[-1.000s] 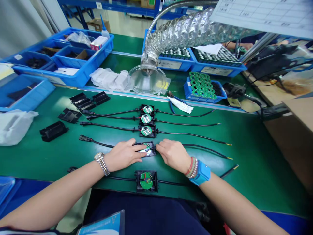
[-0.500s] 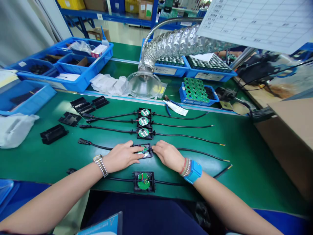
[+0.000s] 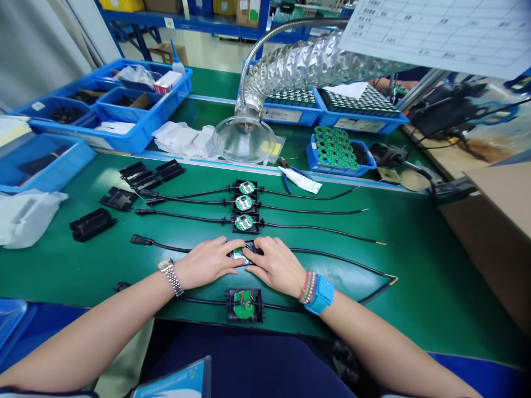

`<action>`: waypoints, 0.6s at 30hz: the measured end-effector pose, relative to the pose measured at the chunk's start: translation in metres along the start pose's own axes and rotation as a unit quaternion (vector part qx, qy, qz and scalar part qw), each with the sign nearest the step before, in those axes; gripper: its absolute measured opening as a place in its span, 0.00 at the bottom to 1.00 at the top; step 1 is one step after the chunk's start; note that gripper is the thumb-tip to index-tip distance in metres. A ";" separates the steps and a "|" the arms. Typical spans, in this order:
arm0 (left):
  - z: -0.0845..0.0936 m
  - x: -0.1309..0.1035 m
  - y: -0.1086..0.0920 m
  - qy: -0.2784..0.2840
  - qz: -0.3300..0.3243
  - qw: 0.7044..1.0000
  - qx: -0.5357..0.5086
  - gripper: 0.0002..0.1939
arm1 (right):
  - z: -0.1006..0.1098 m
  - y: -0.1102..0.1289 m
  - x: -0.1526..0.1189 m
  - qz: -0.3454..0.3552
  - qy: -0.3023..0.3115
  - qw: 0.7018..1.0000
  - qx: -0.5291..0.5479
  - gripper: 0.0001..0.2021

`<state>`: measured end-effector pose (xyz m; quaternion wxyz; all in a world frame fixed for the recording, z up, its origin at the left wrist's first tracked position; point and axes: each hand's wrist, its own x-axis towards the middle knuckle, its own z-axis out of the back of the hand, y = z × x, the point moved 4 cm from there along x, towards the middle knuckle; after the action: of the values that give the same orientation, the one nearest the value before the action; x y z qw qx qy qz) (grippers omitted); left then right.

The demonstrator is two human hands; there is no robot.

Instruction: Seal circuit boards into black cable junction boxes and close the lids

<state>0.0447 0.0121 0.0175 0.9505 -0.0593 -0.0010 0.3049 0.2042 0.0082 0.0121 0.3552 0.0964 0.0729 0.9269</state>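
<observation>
Head view: both hands palm down on one black plastic housing (image 3: 250,244), mid-bench on the green work surface (image 3: 166,293), round circuit board (image 3: 239,253) inside partly covered by fingers. Left hand (image 3: 209,261) half open, fingers extended over housing's left side and board; can't tell if it grips or only presses. Right hand (image 3: 277,266) on the right side, fingers bent, tips over the board and close to left fingertips; grip hidden, can't tell.

Black cable (image 3: 336,255) runs out both sides of this housing: connector plug (image 3: 141,239) on the left end, bare wire tips on the right. Three cabled housings (image 3: 252,228) in a column just beyond, round boards face up. Another cabled housing (image 3: 230,313) nearer the body, green board inside with coloured wires; right forearm passes over its cable.

Loose black shells (image 3: 93,224) on the left, one lot grouped further back. Blue-handled pliers (image 3: 286,185) and white packet (image 3: 305,179) overlap near the bench's rear strip. Clear fume hood (image 3: 244,141) on foil duct (image 3: 298,61) above. Small blue bin (image 3: 332,166) with green circuit boards (image 3: 335,146), back right. Divided blue tray (image 3: 160,116) back left, white wrapped parts (image 3: 185,138) beside it.
</observation>
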 end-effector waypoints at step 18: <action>0.012 -0.009 0.004 -0.012 0.035 0.997 -0.074 0.14 | -0.005 0.014 0.004 0.011 -0.008 0.999 -0.032 0.13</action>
<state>0.0346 0.0111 0.0291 0.9324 -0.1254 -0.0328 0.3375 0.1909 0.0003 0.0107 0.3489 0.0933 0.0398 0.9317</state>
